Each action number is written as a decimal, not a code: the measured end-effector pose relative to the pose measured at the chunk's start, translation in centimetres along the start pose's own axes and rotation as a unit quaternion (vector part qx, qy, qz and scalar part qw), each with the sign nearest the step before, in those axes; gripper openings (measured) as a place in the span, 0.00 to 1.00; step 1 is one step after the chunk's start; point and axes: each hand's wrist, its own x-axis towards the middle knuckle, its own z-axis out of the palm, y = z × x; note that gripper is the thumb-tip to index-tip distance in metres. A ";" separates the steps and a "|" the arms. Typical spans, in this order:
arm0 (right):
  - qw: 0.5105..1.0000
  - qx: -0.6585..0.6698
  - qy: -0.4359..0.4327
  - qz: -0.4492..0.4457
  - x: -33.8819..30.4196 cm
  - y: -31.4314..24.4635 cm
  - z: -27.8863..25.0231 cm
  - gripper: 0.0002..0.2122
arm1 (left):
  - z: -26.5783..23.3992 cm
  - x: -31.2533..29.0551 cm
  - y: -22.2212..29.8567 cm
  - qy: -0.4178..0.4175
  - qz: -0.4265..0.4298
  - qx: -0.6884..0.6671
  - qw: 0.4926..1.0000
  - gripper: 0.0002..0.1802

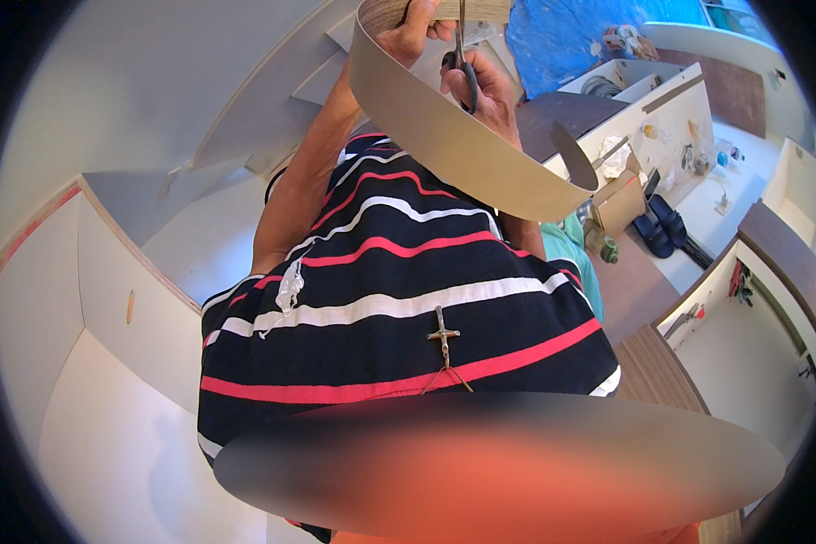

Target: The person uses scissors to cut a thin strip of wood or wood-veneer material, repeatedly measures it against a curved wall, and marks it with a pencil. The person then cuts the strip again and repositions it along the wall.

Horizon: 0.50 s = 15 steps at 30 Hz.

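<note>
At the top of the view, my left hand (pixel 410 34) pinches a long strip of edge banding (pixel 462 136), wood-grained on one face and plain beige on the other. The strip hangs in a wide loop in front of my chest, and its other end curls up at the right. My right hand (pixel 491 91) grips a pair of scissors (pixel 463 77) by the dark handles. Their blades point up and cross the strip just right of my left fingers. Whether they have cut into it, I cannot tell.
White cabinet panels (pixel 36 299) stand at the left, one with a pencil (pixel 130 306). Far right are a blue sheet (pixel 553 45), a white box with coiled cable (pixel 601 86), and dark slide sandals (pixel 660 227). Nearer, an open cabinet (pixel 752 354) holds hand tools.
</note>
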 end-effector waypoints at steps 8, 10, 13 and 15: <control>1.000 0.016 -0.001 0.015 -0.3 -0.3 0.3 0.14 | -1.3 0.9 0.9 -0.016 -0.088 -0.066 0.994 0.11; 0.999 0.028 0.004 0.020 -0.5 -0.2 0.5 0.15 | -1.4 0.9 1.2 -0.055 -0.258 -0.246 0.933 0.13; 0.999 0.042 0.005 0.008 -0.6 -0.1 0.6 0.15 | -1.3 1.0 1.0 -0.048 -0.161 -0.194 0.967 0.07; 0.999 0.032 0.004 0.030 -0.8 -0.1 0.6 0.16 | -1.3 1.0 0.5 -0.007 -0.025 -0.084 0.996 0.03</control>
